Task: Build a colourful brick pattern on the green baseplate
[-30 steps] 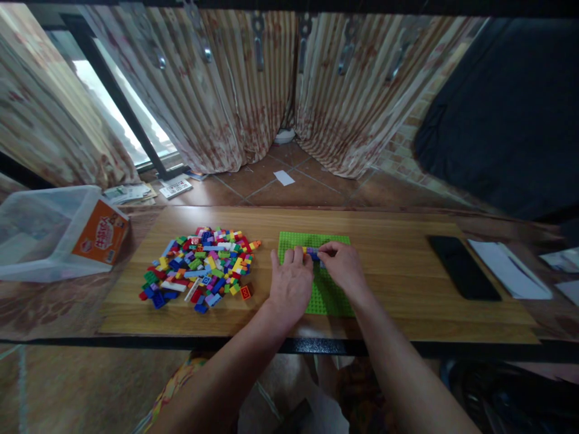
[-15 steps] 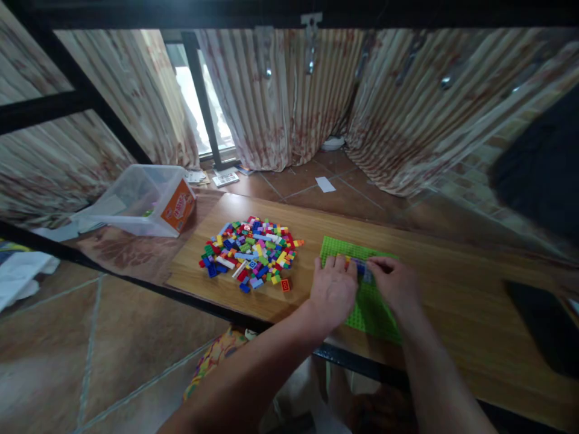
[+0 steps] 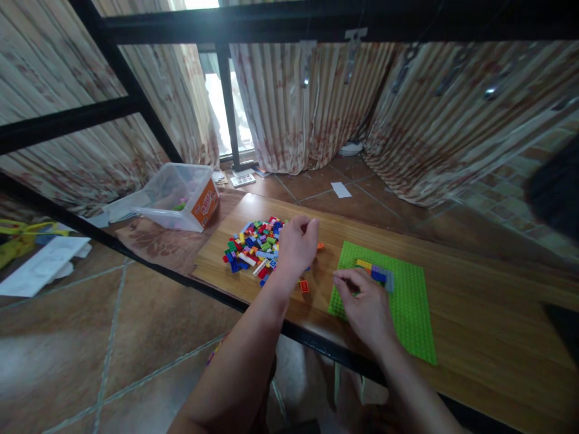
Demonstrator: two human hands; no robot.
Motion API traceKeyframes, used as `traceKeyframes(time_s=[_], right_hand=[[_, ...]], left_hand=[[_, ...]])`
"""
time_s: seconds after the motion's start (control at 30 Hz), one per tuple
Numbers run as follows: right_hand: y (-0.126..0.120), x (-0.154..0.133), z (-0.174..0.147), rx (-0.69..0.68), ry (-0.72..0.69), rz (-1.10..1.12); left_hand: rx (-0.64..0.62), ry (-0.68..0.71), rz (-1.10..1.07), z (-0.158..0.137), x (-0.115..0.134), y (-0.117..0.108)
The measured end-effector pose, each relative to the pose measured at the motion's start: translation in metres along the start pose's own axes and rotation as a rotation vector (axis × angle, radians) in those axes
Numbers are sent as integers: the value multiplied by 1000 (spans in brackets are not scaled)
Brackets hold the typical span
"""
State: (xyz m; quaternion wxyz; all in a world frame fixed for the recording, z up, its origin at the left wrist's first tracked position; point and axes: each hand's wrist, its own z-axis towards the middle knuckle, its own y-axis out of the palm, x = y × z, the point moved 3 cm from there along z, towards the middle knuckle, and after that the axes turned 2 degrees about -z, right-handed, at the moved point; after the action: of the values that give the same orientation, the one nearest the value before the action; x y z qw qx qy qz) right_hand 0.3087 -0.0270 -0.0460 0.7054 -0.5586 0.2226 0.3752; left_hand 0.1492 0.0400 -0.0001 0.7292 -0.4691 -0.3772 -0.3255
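My left hand [image 3: 298,247] hovers over the right side of a pile of small toy building bricks [image 3: 257,244] of many colours. Its fingers are curled in, and whatever they may hold is hidden. Over the left part of a green studded baseplate [image 3: 414,313] is my right hand [image 3: 366,304], thumb and fingertips drawn together; I cannot make out anything between them. Just beyond that hand, a short row of bricks [image 3: 379,274], yellow, blue and pale see-through, sits on the baseplate. One orange brick [image 3: 304,286] lies apart, at the pile's near right.
The bricks and baseplate are on a narrow wooden tabletop [image 3: 474,313] with a dark edge. A clear plastic bin [image 3: 174,217] with an orange label stands to the far left. A black flat object [image 3: 563,325] lies at the right. Dark metal bars [image 3: 289,27] cross overhead.
My left hand has left the baseplate and moved left to the brick pile. My right hand has drawn back from the brick row toward the plate's left edge. The view has shifted slightly.
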Motion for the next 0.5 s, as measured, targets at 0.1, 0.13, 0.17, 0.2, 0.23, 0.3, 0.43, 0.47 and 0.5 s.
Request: traceKeyframes(time_s=[0.1,0.13,0.17,0.2,0.23,0.3,0.43,0.47,0.5], right_hand=[[20,-17,-8,-115,-59,24],[27,-21,-10,-139,-79,31],[34,-24,-11,-154,-97,32],[41,-26,-12,-164,-113,27],[47,-27,-13,-172,-130,15],[58,-28,-14,-220,-165,-13],[72,-30,-14,-352,-215,-48],[74,-30,-14,-362,-222,-64],[75,-30,-14,-359,-223,-89]], left_hand=[[-23,0,-45,-5,4,-2],[-41,-5,-50,-9,7,0],[-60,-15,-54,-13,9,2],[-83,-26,-58,-17,12,4],[-111,-35,-66,-21,14,7],[-170,-36,-77,-30,17,12],[-208,-32,-83,-38,17,16],[-204,-42,-80,-38,16,15],[-194,-55,-73,-37,14,14]])
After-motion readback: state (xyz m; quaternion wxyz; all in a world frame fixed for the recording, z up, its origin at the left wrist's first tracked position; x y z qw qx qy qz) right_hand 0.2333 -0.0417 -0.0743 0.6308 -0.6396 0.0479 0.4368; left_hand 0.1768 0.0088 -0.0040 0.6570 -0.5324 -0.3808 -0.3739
